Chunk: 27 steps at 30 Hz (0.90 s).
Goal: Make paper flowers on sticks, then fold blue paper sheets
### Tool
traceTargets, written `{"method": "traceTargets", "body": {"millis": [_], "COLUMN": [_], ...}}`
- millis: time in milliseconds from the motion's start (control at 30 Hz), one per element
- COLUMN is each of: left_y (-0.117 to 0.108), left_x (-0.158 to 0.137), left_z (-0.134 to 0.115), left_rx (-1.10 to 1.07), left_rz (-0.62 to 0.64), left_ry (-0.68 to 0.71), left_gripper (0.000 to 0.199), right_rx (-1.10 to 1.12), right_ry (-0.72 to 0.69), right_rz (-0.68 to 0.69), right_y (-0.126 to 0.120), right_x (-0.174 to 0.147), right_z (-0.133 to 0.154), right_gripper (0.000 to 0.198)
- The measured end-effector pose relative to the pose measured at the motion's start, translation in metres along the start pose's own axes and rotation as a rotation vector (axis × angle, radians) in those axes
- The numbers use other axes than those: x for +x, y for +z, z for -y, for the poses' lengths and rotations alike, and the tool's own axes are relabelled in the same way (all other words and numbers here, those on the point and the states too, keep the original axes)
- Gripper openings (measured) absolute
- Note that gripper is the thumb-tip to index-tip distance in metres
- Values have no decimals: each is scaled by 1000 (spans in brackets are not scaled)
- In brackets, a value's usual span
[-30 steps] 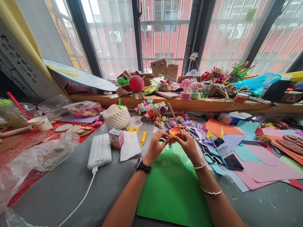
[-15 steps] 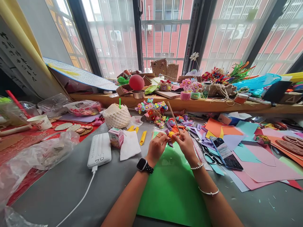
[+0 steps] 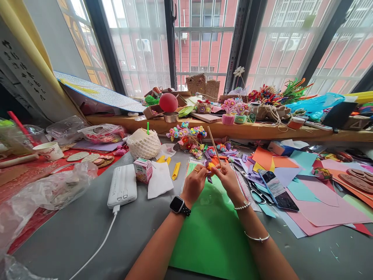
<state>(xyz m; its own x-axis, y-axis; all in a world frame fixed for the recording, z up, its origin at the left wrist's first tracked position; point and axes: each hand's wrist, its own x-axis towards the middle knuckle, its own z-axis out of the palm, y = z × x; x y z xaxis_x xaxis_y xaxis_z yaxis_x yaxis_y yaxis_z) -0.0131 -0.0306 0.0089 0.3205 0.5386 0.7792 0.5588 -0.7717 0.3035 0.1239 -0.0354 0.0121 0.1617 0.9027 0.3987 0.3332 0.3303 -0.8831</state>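
Both my hands meet above the green sheet (image 3: 215, 229) at the middle of the table. Between my fingertips is a small folded paper piece (image 3: 209, 165), yellow with purple and orange parts. My left hand (image 3: 194, 182), a watch at its wrist, pinches the piece from the left. From the right, my right hand (image 3: 227, 179) presses its fingertips to the same piece, with a thin wooden stick (image 3: 215, 146) held in its grip and pointing up and away. My fingers cover much of the paper piece, so its exact shape is hidden.
Scissors (image 3: 259, 194), a phone (image 3: 278, 190) and coloured paper sheets (image 3: 326, 202) lie to the right. A white power bank (image 3: 122, 186), a small drink carton (image 3: 142, 170), a napkin (image 3: 160, 181) and yellow paper strips (image 3: 176, 171) are on the left. Flower crafts (image 3: 186, 134) stand behind.
My left hand and wrist have shifted slightly to the right and turned a little. The stick leans a touch differently; the paper piece stays between my hands.
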Motion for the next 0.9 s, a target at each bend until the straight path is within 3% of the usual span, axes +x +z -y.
{"method": "traceTargets", "body": {"millis": [333,500,600,767,900], "left_y": [1,-1,-1,2,1], "left_x": [1,0,2,6,9], "left_z": [1,2,0,1,5], "left_rx": [3,-94,-219,-704,-980], "left_rz": [-66,-103,-77,113,67], "left_ry": [19,-80,-222,-698,-930], "left_gripper": [12,13,10,27,33], "right_rx": [-10,-102,-100,-152,-206], "right_ry": [-32,-43,-78,-183,-283], "right_rz": [8,-78,-81,-65,-56], "right_y": [1,-2,-2,0,1], "right_x": [1,3,3,-1,-3], "right_z": [0,-8,-7,2,2], "right_gripper": [34,32,32,25,20]}}
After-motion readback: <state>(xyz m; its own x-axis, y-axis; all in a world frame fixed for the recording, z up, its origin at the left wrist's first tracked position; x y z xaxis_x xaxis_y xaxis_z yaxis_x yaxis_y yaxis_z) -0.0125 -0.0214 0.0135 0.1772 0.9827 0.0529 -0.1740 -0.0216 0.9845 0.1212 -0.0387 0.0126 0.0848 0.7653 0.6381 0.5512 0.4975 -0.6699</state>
